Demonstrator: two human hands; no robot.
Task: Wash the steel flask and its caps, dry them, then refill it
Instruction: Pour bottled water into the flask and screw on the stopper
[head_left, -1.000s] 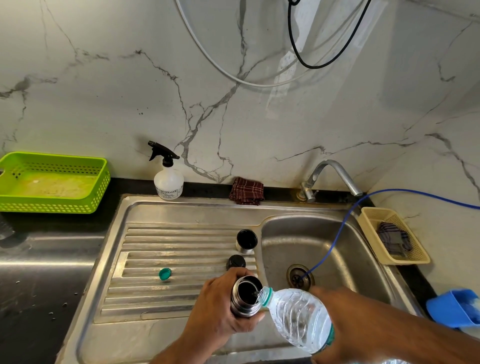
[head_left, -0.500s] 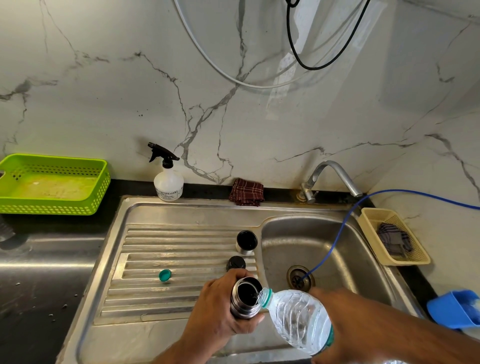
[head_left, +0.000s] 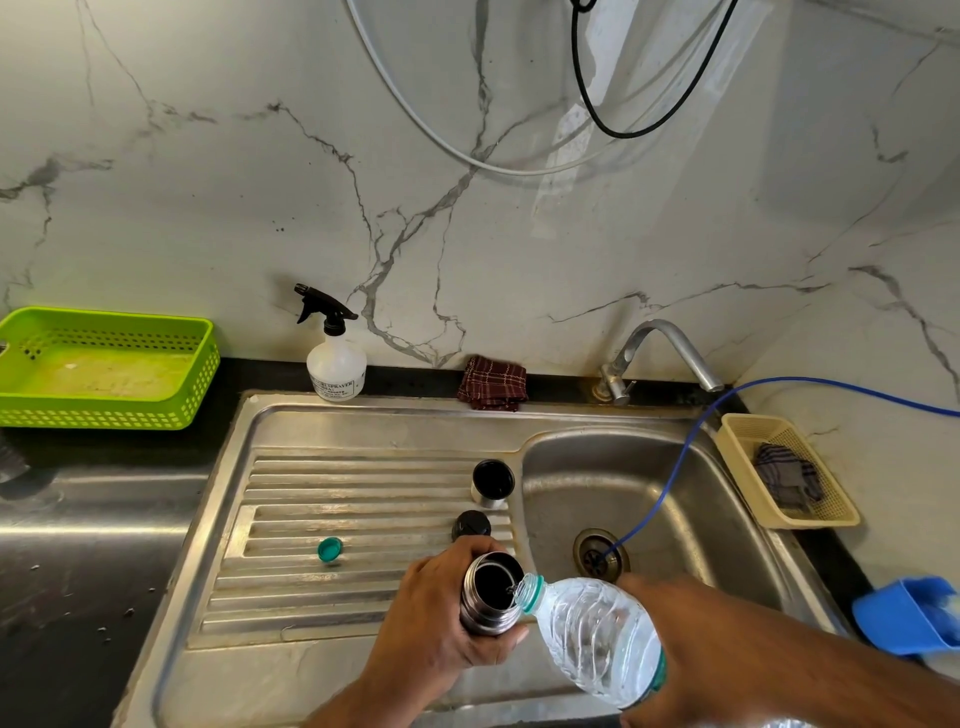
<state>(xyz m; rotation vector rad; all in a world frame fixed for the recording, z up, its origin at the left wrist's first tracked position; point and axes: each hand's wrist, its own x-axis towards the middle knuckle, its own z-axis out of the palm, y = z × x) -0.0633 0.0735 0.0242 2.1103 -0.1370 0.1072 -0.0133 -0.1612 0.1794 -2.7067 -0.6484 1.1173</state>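
Over the near edge of the wide stainless steel sink with its ribbed drainboard, refilling in full swing. Tipping a clear ribbed plastic water bottle with a teal neck ring leftward with the right hand, wrapped round the bottle's lower body and partly cut off by the near frame edge. Gripping the upright cylindrical brushed steel flask with the left hand, fingers and thumb curled round the barrel, just above the drainboard's near right corner, beside the basin. Bringing bottle mouth right to the flask rim; touching or just clear, can't tell.

Looks like the last stretch: judging washing and drying done, with no suds and no cloth in either hand. Left to do: finish the pour, then fit both caps.

Spotting those on the drainboard just beyond the flask: farther off, a steel cup-shaped cap with a black inside; nearer, a small round black stopper cap, close by the left knuckles. Spotting too, well apart to the left on the ribs, a small teal plastic bottle cap.

Can't see any water level inside the dark flask mouth. Can't make out a clear stream either, only a glint at the lip. Hard to say how much remains in the bottle, with its base out of frame.
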